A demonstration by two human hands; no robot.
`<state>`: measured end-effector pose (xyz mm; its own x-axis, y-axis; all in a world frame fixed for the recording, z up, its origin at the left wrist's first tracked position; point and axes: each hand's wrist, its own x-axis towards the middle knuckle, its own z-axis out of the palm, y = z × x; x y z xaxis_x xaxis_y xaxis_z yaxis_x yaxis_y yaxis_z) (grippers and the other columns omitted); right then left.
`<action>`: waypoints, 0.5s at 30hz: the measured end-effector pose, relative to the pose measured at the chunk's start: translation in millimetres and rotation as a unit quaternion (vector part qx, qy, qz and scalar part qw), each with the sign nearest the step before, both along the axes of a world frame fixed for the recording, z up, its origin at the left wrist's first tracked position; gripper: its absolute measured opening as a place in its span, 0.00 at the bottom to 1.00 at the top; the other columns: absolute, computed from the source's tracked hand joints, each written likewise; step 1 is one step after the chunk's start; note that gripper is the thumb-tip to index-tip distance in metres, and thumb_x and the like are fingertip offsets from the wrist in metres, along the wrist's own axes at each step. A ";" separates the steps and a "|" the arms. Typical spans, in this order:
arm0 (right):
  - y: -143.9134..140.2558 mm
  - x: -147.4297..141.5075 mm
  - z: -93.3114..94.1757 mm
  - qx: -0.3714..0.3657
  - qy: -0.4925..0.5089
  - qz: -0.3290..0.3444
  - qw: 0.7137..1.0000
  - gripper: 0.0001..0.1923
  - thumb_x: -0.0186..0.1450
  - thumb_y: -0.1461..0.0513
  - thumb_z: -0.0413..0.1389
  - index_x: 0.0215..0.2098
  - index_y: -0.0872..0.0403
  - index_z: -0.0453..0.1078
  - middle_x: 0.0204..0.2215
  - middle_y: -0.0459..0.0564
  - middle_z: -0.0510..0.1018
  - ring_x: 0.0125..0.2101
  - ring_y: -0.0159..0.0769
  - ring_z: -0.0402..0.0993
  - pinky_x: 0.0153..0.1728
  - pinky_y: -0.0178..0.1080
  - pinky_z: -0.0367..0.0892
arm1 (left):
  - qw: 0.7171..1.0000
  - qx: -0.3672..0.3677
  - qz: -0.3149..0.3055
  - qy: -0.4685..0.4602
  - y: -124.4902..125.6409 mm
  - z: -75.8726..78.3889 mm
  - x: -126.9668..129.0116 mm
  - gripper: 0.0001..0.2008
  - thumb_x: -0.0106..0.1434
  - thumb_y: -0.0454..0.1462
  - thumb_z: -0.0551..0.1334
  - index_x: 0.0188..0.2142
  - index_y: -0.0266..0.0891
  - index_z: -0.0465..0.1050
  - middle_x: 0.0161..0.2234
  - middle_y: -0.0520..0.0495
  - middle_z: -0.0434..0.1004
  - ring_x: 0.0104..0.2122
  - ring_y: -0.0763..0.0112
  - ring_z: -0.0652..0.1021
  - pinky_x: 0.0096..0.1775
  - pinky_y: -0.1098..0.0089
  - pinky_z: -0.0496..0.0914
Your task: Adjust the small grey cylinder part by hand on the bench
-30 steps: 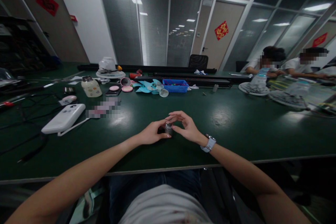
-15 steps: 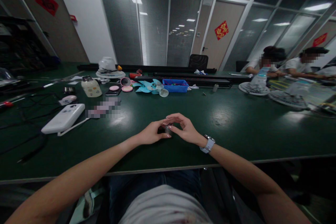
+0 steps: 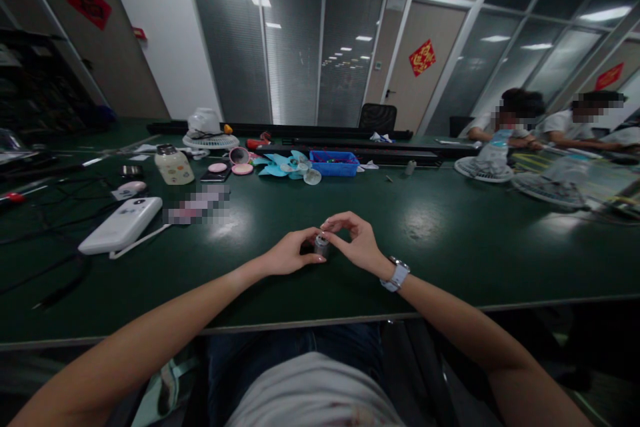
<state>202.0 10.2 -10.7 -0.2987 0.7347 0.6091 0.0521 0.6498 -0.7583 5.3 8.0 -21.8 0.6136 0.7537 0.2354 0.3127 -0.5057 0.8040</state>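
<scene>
A small grey metal cylinder point(image 3: 321, 246), which looks like a little motor, stands upright on the green table in front of me. My left hand point(image 3: 290, 253) grips it from the left, the thumb on the near side and the fingers curled behind. Over its top, my right hand point(image 3: 356, 240) has thumb and index finger brought together in a pinch at the rim. Whatever lies between those fingertips is too small to make out. A pale watch point(image 3: 396, 275) is on my right wrist.
A blue basket point(image 3: 334, 163), light-blue fan blades point(image 3: 283, 165) and a second small cylinder point(image 3: 411, 167) lie farther back. At left are a white power bank point(image 3: 121, 225), a cream bottle point(image 3: 174, 165) and dark cables. Two people point(image 3: 517, 117) sit at right near white fan grilles point(image 3: 483, 169).
My right hand's fingers have lifted slightly and drawn closer at the cylinder's top, which shows more now. My left hand keeps its hold almost unmoved.
</scene>
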 end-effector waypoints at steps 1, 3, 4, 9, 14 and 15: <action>2.7 2.1 -0.1 0.001 0.006 -0.011 1.000 0.14 0.59 0.60 0.65 0.42 0.51 0.71 0.37 0.49 0.80 0.37 0.36 0.78 0.42 0.42 0.74 | 1.000 -0.001 -0.001 -0.001 0.1 0.0 -0.1 0.22 0.58 0.36 0.67 0.52 0.35 0.69 0.45 0.43 0.78 0.42 0.61 0.78 0.45 0.64 0.71; 10.9 9.4 -0.8 -0.003 0.014 -0.033 0.999 0.15 0.60 0.59 0.64 0.44 0.51 0.70 0.38 0.50 0.79 0.38 0.36 0.78 0.44 0.43 0.73 | 1.000 -0.002 -0.005 -0.002 -0.1 0.7 -0.2 0.21 0.59 0.36 0.67 0.51 0.36 0.69 0.46 0.43 0.77 0.45 0.61 0.77 0.48 0.64 0.70; 16.0 14.6 -1.6 -0.008 0.013 -0.041 0.999 0.16 0.60 0.59 0.64 0.45 0.51 0.70 0.39 0.50 0.79 0.39 0.36 0.78 0.46 0.43 0.73 | 1.000 -0.002 -0.008 -0.002 -0.3 1.3 -0.3 0.21 0.59 0.35 0.67 0.51 0.36 0.69 0.46 0.43 0.77 0.45 0.61 0.77 0.49 0.64 0.69; 41.4 44.3 -10.6 -0.068 -0.062 -0.022 0.996 0.20 0.56 0.60 0.66 0.46 0.54 0.71 0.39 0.52 0.80 0.37 0.37 0.80 0.44 0.45 0.75 | 1.000 -0.003 -0.010 -0.001 -1.9 4.3 -0.2 0.20 0.59 0.34 0.67 0.51 0.37 0.70 0.48 0.43 0.76 0.46 0.61 0.76 0.50 0.63 0.69; 55.3 57.2 -19.1 -0.113 -0.123 0.018 0.986 0.22 0.55 0.62 0.66 0.48 0.55 0.71 0.38 0.53 0.80 0.38 0.39 0.81 0.44 0.48 0.76 | 1.000 -0.004 -0.009 0.001 -1.4 3.5 -0.2 0.21 0.59 0.34 0.67 0.51 0.38 0.70 0.47 0.44 0.76 0.46 0.61 0.77 0.49 0.63 0.69; 56.6 57.8 -19.8 -0.116 -0.129 0.027 0.984 0.24 0.55 0.63 0.66 0.49 0.55 0.71 0.40 0.54 0.80 0.39 0.40 0.80 0.46 0.49 0.75 | 1.000 -0.004 -0.010 0.001 -1.3 3.3 -0.3 0.21 0.59 0.34 0.67 0.51 0.38 0.70 0.47 0.44 0.76 0.46 0.61 0.77 0.49 0.63 0.70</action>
